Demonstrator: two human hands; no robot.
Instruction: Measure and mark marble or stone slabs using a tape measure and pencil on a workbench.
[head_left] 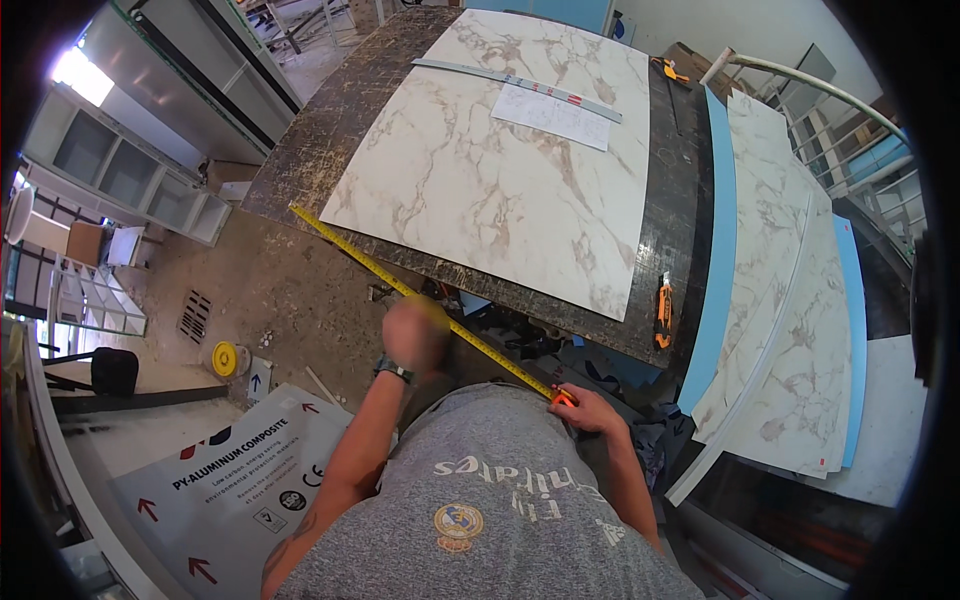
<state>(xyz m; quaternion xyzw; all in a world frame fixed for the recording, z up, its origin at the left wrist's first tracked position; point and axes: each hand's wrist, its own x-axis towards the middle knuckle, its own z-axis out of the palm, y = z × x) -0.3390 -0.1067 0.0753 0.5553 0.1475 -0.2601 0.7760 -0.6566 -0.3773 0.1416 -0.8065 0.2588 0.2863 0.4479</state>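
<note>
My right hand (592, 411) is closed around the orange case of a tape measure (564, 398) close to my body. Its yellow blade is drawn out far to the upper left, with the tip near the table's front left corner. About halfway along the blade, my left hand (412, 335) is at the tape, its fingers smeared by a blur, so its grip cannot be made out. Beyond the blade, a large white marble-patterned panel (480, 180) lies flat on a dark, scuffed table (330, 110).
A metal straightedge (460, 70) and a paper sheet (550, 118) lie on the panel. An orange utility knife (663, 312) rests by its right edge. More marble-patterned sheets (760, 250) stand at right. A yellow-lidded bucket (230, 359) and printed grey board (220, 500) are at left.
</note>
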